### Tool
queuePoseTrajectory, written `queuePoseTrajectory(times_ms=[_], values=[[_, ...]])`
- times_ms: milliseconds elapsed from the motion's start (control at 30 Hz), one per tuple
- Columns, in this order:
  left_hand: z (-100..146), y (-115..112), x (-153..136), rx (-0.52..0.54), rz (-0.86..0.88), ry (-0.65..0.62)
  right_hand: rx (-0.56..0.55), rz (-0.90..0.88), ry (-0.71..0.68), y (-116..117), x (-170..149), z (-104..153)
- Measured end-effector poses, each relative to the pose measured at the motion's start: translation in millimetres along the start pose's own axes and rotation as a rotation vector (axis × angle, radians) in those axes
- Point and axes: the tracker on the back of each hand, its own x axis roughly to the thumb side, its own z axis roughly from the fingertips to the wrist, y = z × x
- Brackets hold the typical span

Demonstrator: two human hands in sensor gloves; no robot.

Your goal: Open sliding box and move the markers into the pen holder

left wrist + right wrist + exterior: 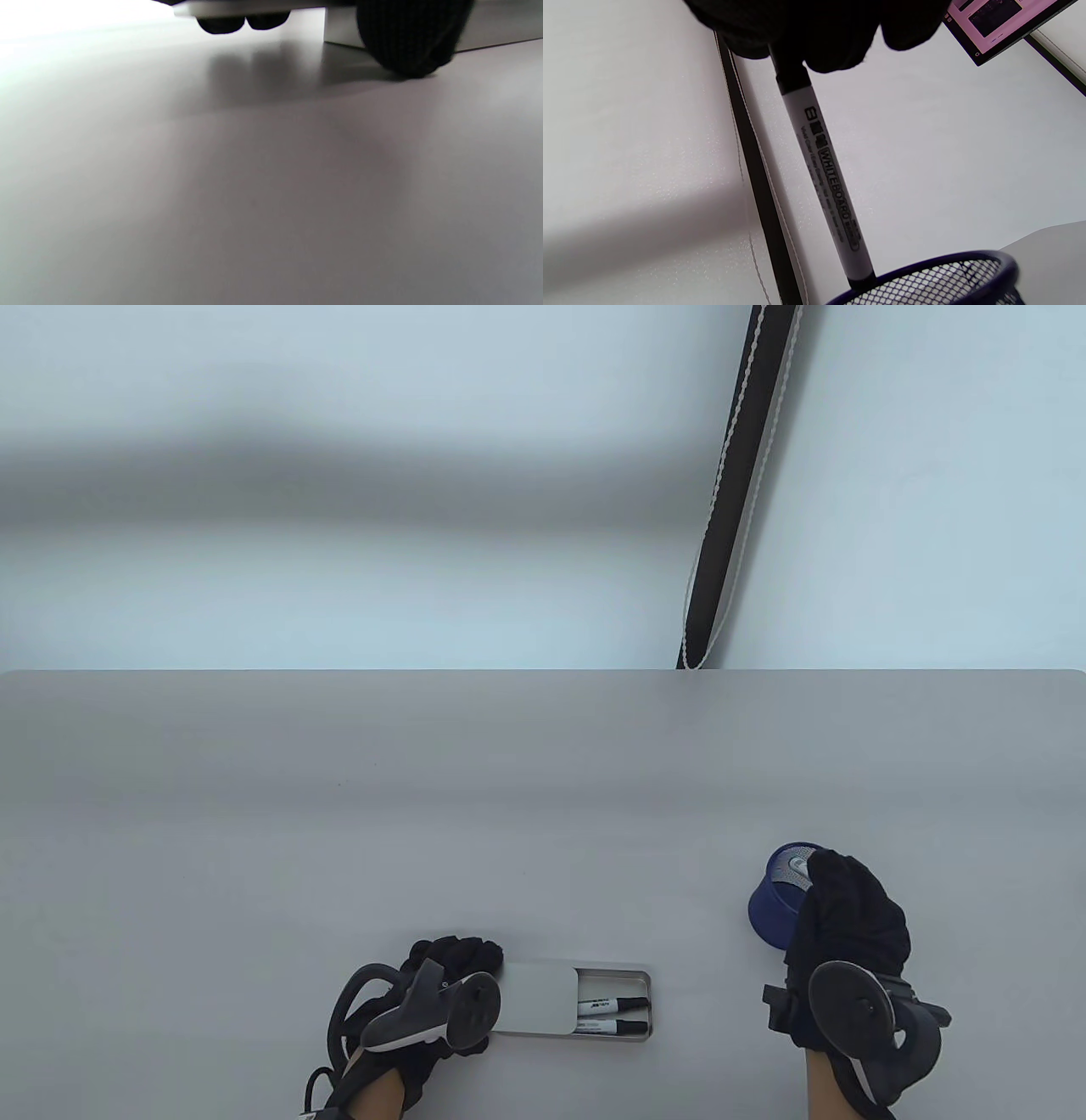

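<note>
A flat silver sliding box (570, 999) lies near the table's front edge, its lid (534, 997) slid left so the right part is uncovered. Two black-capped white markers (612, 1016) lie inside it. My left hand (454, 963) holds the box's left end, fingers curled over it; the left wrist view shows fingertips (242, 22) under the lid and the thumb (409, 38) against the box. My right hand (848, 912) hovers over the blue mesh pen holder (776, 899) and pinches a white whiteboard marker (825, 178) by its upper end, its lower tip at the holder's rim (925, 271).
A black strip with white cords (734, 483) runs down the pale wall behind the table's far edge. A screen corner (1001, 25) shows in the right wrist view. Bare grey tabletop (424, 814) stretches beyond the box and holder.
</note>
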Motion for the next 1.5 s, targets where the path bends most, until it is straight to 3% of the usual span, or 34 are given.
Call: queuePoseTrajectory(times_ms=[800,1500], values=[[0.0,-0.1,0.1,0.000,0.000,0.000,0.170,0.104,0.104,37.5,-29.3,14.6],[0.0,-0.1,0.1,0.000,0.000,0.000,0.233,0.121,0.153,43.3,-30.8,17.8]])
